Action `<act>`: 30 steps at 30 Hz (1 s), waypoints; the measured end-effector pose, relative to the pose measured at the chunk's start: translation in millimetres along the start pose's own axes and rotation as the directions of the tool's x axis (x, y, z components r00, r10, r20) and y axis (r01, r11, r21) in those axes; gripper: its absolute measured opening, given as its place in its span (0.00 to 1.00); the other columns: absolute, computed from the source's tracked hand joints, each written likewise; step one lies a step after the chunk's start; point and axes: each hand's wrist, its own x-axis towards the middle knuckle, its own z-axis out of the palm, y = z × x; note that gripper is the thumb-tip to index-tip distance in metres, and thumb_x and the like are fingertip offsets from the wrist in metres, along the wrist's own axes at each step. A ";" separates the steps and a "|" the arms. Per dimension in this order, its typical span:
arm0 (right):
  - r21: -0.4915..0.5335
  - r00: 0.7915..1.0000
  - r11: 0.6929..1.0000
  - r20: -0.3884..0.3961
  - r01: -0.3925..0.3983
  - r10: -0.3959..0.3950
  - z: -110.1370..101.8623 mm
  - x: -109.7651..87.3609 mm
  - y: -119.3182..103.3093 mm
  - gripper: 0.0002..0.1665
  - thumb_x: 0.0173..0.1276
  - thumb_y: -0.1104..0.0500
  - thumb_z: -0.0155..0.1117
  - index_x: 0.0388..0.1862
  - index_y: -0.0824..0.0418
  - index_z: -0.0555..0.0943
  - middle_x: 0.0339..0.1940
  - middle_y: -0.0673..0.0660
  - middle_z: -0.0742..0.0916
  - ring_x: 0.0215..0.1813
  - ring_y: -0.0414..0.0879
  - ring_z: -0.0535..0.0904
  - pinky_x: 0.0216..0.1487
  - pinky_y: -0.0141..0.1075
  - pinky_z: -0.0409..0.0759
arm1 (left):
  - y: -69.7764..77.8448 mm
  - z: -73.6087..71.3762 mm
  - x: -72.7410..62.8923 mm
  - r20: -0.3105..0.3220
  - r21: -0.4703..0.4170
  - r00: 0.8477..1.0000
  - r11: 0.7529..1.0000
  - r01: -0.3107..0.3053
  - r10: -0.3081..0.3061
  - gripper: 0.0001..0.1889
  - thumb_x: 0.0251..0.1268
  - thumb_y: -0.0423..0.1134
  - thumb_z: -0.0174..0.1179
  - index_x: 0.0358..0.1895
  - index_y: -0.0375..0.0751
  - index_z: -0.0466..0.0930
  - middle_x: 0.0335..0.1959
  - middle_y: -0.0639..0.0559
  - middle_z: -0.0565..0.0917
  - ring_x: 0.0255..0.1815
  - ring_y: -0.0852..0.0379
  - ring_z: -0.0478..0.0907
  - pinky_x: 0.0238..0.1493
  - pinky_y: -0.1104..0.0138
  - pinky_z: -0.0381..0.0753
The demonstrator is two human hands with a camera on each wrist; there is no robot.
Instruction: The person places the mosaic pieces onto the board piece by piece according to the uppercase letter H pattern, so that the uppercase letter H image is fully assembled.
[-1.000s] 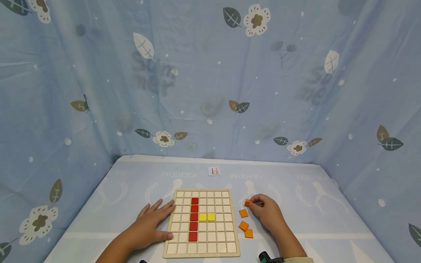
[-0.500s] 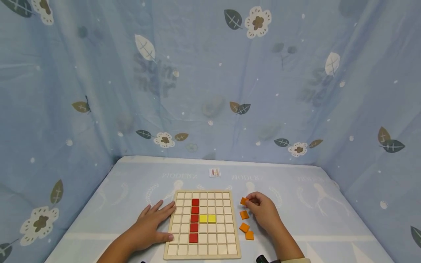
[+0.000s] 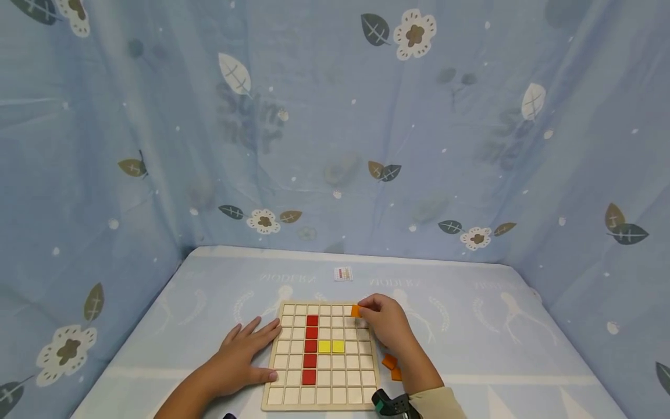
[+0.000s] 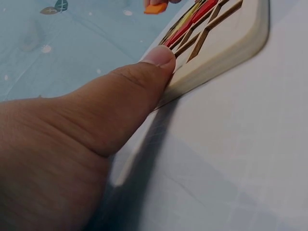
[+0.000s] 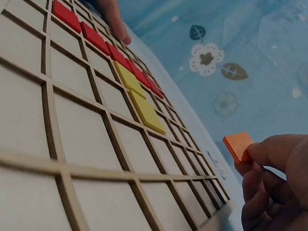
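A wooden grid board [image 3: 320, 407] lies on the table, with a column of several red square tiles [image 3: 310, 346] and two yellow tiles [image 3: 338, 347] set in its cells. My left hand [image 3: 238, 358] rests along the board's left edge, fingers spread; its thumb [image 4: 139, 72] touches the rim in the left wrist view. My right hand [image 3: 387, 323] pinches an orange square tile [image 5: 238, 146] between thumb and fingers. In the head view that tile overlaps the board's top right corner; the right wrist view shows it held up above the grid.
Loose orange tiles [image 3: 389, 361] lie right of the board, partly hidden by my right forearm. A small printed card [image 3: 343, 273] with a coloured pattern lies behind the board. Patterned blue curtain [image 3: 335, 128] surrounds the table at the back and sides.
My right hand has carried the orange tile left, from beside the board to over its top right corner. My left hand has stayed on the board's left edge.
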 end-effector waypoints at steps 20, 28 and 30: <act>-0.040 0.999 0.999 0.042 0.000 0.002 18.6 -0.5 9.4 0.03 0.77 0.57 0.66 0.44 0.52 0.86 0.39 0.52 0.85 0.39 0.47 0.79 0.41 0.39 0.79 | -1.8 1.7 2.8 0.007 0.009 1.000 1.000 0.014 -0.014 0.54 0.50 0.73 0.70 0.82 0.57 0.64 0.85 0.63 0.58 0.87 0.35 0.43 0.79 0.32 0.31; -0.068 1.000 0.998 -0.003 0.009 -0.009 22.8 -0.6 9.2 0.02 0.76 0.58 0.67 0.43 0.52 0.87 0.40 0.51 0.86 0.41 0.46 0.79 0.42 0.37 0.80 | -2.2 2.8 4.1 0.006 0.016 1.000 1.000 0.021 -0.021 0.54 0.49 0.73 0.71 0.82 0.59 0.64 0.85 0.63 0.58 0.87 0.36 0.42 0.79 0.32 0.31; -0.070 1.000 0.998 -0.006 0.006 -0.006 23.6 -0.6 9.1 0.03 0.76 0.57 0.67 0.43 0.51 0.87 0.40 0.50 0.86 0.42 0.45 0.80 0.42 0.36 0.80 | -2.7 2.7 4.1 0.009 0.013 1.000 1.000 0.020 -0.020 0.54 0.50 0.73 0.70 0.82 0.59 0.64 0.85 0.64 0.57 0.88 0.36 0.42 0.79 0.32 0.31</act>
